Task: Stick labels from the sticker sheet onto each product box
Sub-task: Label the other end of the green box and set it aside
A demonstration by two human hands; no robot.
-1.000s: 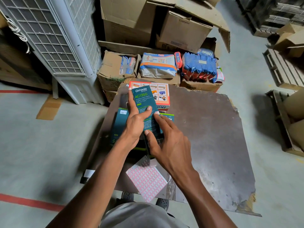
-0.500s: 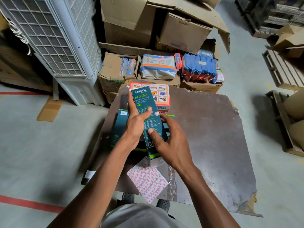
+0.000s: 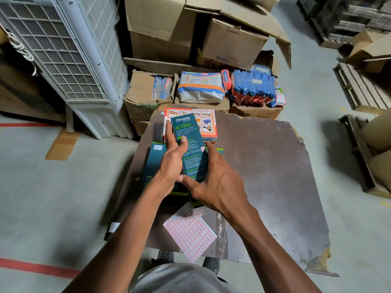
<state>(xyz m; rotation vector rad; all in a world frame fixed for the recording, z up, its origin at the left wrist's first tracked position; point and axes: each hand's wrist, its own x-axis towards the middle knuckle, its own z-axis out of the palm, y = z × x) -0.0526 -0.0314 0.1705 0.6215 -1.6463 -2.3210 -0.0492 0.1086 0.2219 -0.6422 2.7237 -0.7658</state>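
A teal Omada AC1350 box (image 3: 186, 132) is held up edge-on above the brown board (image 3: 264, 176). My left hand (image 3: 172, 163) grips its left side with the thumb across the printed face. My right hand (image 3: 213, 185) grips its lower right side, fingers curled round the far edge. A small pink-edged label (image 3: 202, 148) sits on the box by my right fingertip. Another teal box (image 3: 153, 159) with a white label lies flat under my left hand. An orange-and-white box (image 3: 208, 123) stands behind. The sticker sheet (image 3: 190, 235) lies at the board's near edge.
Cardboard cartons (image 3: 232, 43) and packs of goods (image 3: 201, 87) are stacked beyond the board. A white air cooler (image 3: 69, 60) stands at the left. Wooden pallets (image 3: 359, 87) and cartons line the right. Red floor tape (image 3: 31, 268) runs at the lower left.
My right hand slid from pressing the box's face to gripping its lower right side. The box rose slightly and a label now shows on it.
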